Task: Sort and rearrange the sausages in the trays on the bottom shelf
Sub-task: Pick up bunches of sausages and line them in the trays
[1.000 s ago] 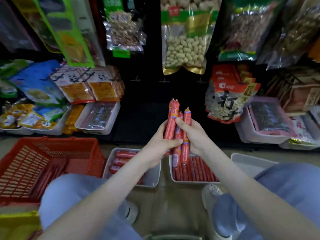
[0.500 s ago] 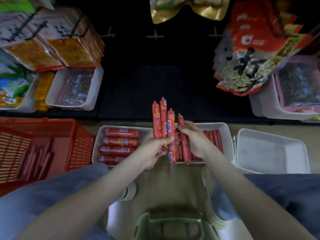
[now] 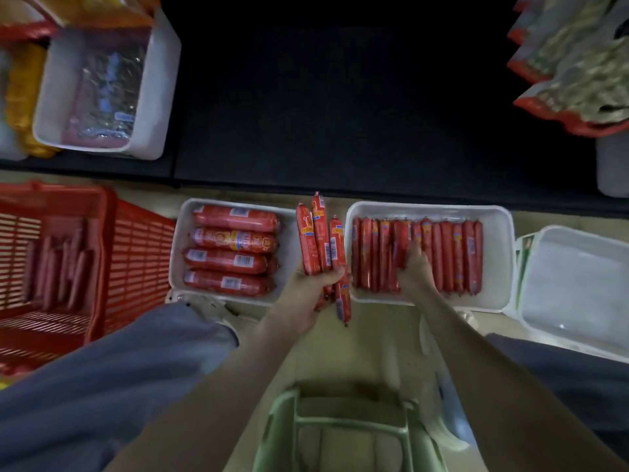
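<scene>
Right hand [image 3: 417,267] sits on the sausage row [image 3: 452,257] in the right tray [image 3: 497,260]; fingertips blurred, can't tell its grip. Left hand [image 3: 308,291] clamps a thin-sausage bundle [image 3: 320,236], long axes pointing away toward the dark shelf [image 3: 340,97], between the left tray [image 3: 177,253] and the right tray, over the tan floor [image 3: 374,338]. Red basket [image 3: 136,253] cut off at left.

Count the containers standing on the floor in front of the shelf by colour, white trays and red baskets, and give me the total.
White trays: 3, the tray of thick sausages, the tray of thin sausages, the empty tray
Red baskets: 1, the red basket
Total: 4
</scene>
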The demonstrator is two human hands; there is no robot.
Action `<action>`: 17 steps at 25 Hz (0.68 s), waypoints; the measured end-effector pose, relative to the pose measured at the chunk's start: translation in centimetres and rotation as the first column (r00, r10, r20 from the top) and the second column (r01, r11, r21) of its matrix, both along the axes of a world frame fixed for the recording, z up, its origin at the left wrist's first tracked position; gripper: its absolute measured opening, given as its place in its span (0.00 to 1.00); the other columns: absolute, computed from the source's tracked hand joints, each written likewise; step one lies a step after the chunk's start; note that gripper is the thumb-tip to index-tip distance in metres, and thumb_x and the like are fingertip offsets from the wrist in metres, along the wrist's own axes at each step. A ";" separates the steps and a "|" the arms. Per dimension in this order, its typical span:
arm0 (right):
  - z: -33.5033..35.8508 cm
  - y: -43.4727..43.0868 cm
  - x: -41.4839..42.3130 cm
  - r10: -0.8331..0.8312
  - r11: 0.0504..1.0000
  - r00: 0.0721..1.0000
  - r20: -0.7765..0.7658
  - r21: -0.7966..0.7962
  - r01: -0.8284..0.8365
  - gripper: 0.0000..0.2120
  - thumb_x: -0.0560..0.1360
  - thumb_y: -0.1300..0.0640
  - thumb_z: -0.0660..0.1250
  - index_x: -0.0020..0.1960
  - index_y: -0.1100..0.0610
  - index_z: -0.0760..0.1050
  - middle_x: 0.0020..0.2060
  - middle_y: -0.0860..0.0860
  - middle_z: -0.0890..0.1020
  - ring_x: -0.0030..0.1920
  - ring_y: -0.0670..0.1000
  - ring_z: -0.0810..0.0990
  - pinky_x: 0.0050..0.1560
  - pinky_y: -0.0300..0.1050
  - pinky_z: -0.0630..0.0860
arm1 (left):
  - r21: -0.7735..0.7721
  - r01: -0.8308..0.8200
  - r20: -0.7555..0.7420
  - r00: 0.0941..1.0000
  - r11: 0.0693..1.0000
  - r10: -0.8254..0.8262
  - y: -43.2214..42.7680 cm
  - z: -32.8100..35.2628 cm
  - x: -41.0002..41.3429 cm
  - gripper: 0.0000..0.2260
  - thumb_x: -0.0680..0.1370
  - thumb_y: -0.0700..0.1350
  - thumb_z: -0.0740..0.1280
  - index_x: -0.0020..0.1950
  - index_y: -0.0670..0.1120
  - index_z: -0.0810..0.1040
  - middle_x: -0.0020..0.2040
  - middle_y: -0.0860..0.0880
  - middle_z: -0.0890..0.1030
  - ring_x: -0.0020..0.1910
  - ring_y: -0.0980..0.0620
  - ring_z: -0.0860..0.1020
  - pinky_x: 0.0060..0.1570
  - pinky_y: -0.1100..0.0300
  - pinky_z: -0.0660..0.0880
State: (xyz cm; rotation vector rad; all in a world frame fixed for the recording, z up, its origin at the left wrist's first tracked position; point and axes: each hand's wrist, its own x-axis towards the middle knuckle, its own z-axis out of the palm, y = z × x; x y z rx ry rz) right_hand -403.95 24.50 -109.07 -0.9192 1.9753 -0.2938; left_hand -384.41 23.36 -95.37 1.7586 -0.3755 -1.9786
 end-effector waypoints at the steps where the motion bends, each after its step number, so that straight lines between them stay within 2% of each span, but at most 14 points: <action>1: -0.6 0.1 0.0 0.063 0.997 0.998 -0.017 0.038 -0.063 0.31 0.73 0.71 0.58 0.74 0.57 0.59 0.66 0.58 0.70 0.65 0.60 0.71 0.62 0.49 0.70 | 0.012 -0.007 -0.009 1.000 1.000 0.007 0.0 -0.5 0.1 0.12 0.76 0.32 0.66 0.51 0.49 0.77 0.47 0.46 0.82 0.47 0.49 0.81 0.44 0.56 0.75; 4: -1.7 0.8 -0.2 0.273 0.950 0.962 -0.023 0.166 -0.265 0.39 0.72 0.72 0.57 0.78 0.50 0.51 0.73 0.58 0.63 0.72 0.61 0.62 0.70 0.53 0.64 | 0.036 -0.022 -0.019 1.000 0.999 0.023 -0.1 -2.2 0.2 0.13 0.76 0.32 0.66 0.53 0.48 0.77 0.48 0.46 0.83 0.47 0.50 0.82 0.47 0.55 0.75; 6: -1.3 1.2 0.0 0.306 0.941 0.952 -0.010 0.154 -0.301 0.36 0.73 0.70 0.59 0.77 0.50 0.56 0.74 0.55 0.61 0.73 0.60 0.59 0.71 0.52 0.60 | 0.045 -0.013 -0.019 1.000 0.999 0.014 -0.4 -3.3 -0.4 0.13 0.75 0.32 0.66 0.55 0.46 0.77 0.46 0.47 0.83 0.43 0.53 0.83 0.45 0.57 0.77; 7: -0.7 1.4 0.2 0.257 0.961 0.966 0.009 0.105 -0.257 0.31 0.74 0.67 0.62 0.75 0.52 0.61 0.73 0.54 0.64 0.72 0.59 0.61 0.70 0.51 0.61 | 0.050 -0.006 -0.022 1.000 0.999 0.008 -0.4 -3.8 -0.9 0.13 0.75 0.32 0.67 0.56 0.45 0.77 0.45 0.48 0.84 0.42 0.54 0.83 0.44 0.57 0.78; 8: 0.2 1.4 0.5 0.145 0.988 0.984 0.104 0.035 -0.149 0.25 0.76 0.62 0.65 0.72 0.54 0.67 0.70 0.54 0.69 0.70 0.58 0.65 0.70 0.51 0.63 | 0.051 -0.006 -0.026 1.000 0.999 0.007 -0.5 -4.3 -1.5 0.14 0.74 0.31 0.67 0.56 0.45 0.77 0.44 0.49 0.84 0.41 0.54 0.83 0.44 0.57 0.78; 9: 1.1 1.3 1.0 0.003 1.000 0.957 0.290 0.010 -0.006 0.21 0.77 0.56 0.67 0.69 0.54 0.71 0.66 0.53 0.74 0.67 0.55 0.71 0.68 0.51 0.67 | 0.046 -0.005 -0.029 1.000 0.999 0.006 -0.4 -4.7 -2.1 0.14 0.74 0.31 0.67 0.56 0.46 0.78 0.43 0.50 0.84 0.41 0.53 0.83 0.42 0.57 0.79; 10: 2.1 1.2 1.2 -0.112 0.994 0.855 0.506 0.044 0.104 0.19 0.76 0.50 0.67 0.66 0.53 0.75 0.62 0.51 0.78 0.64 0.52 0.75 0.66 0.51 0.70 | 0.036 0.002 -0.041 0.999 0.999 0.000 -0.3 -5.1 -2.9 0.16 0.74 0.30 0.67 0.57 0.46 0.77 0.44 0.50 0.84 0.41 0.53 0.83 0.39 0.58 0.79; 11: 2.7 1.1 1.5 -0.159 0.987 0.733 0.662 0.088 0.135 0.19 0.75 0.47 0.68 0.63 0.53 0.77 0.59 0.51 0.80 0.62 0.51 0.77 0.64 0.52 0.72 | 0.023 0.013 -0.056 0.998 1.000 -0.012 -0.2 -5.3 -3.6 0.17 0.75 0.30 0.66 0.59 0.46 0.76 0.45 0.49 0.84 0.41 0.53 0.83 0.37 0.59 0.79; 12: 2.9 0.8 1.7 -0.169 0.986 0.659 0.733 0.113 0.126 0.16 0.75 0.49 0.68 0.61 0.53 0.78 0.57 0.52 0.81 0.60 0.52 0.78 0.62 0.52 0.73 | 0.015 0.025 -0.066 0.998 1.000 -0.024 -0.1 -5.6 -4.4 0.19 0.75 0.29 0.65 0.61 0.46 0.76 0.45 0.49 0.83 0.40 0.52 0.83 0.36 0.59 0.79; 13: 3.0 0.5 1.7 -0.179 0.984 0.620 0.764 0.122 0.133 0.12 0.76 0.53 0.67 0.59 0.54 0.79 0.56 0.53 0.82 0.59 0.54 0.79 0.60 0.54 0.75 | 0.015 0.036 -0.069 0.997 0.999 -0.035 0.0 -5.7 -5.0 0.20 0.75 0.28 0.64 0.62 0.47 0.75 0.46 0.48 0.83 0.41 0.51 0.82 0.37 0.58 0.79; 15: 2.5 0.0 1.1 -0.272 0.958 0.635 0.723 0.145 0.246 0.10 0.77 0.61 0.65 0.57 0.57 0.78 0.52 0.56 0.83 0.53 0.56 0.82 0.55 0.55 0.77 | 0.037 0.040 -0.063 0.997 0.999 -0.037 0.1 -6.2 -5.8 0.20 0.75 0.28 0.63 0.61 0.47 0.75 0.47 0.45 0.82 0.42 0.47 0.81 0.43 0.53 0.78; 16: 2.2 -0.2 0.6 -0.323 0.941 0.688 0.650 0.140 0.309 0.11 0.77 0.62 0.64 0.59 0.59 0.76 0.49 0.56 0.83 0.48 0.55 0.83 0.50 0.54 0.79 | 0.048 0.041 -0.062 0.997 0.998 -0.038 0.2 -6.4 -5.9 0.19 0.74 0.28 0.64 0.60 0.46 0.75 0.46 0.44 0.82 0.42 0.47 0.81 0.45 0.52 0.78; 17: 1.4 -0.3 -0.2 -0.348 0.935 0.782 0.518 0.127 0.332 0.12 0.78 0.61 0.63 0.61 0.59 0.73 0.46 0.55 0.82 0.41 0.53 0.83 0.43 0.50 0.79 | 0.060 0.046 -0.056 0.997 0.997 -0.043 0.2 -6.7 -5.8 0.17 0.74 0.28 0.65 0.58 0.47 0.75 0.46 0.44 0.82 0.42 0.47 0.81 0.47 0.52 0.79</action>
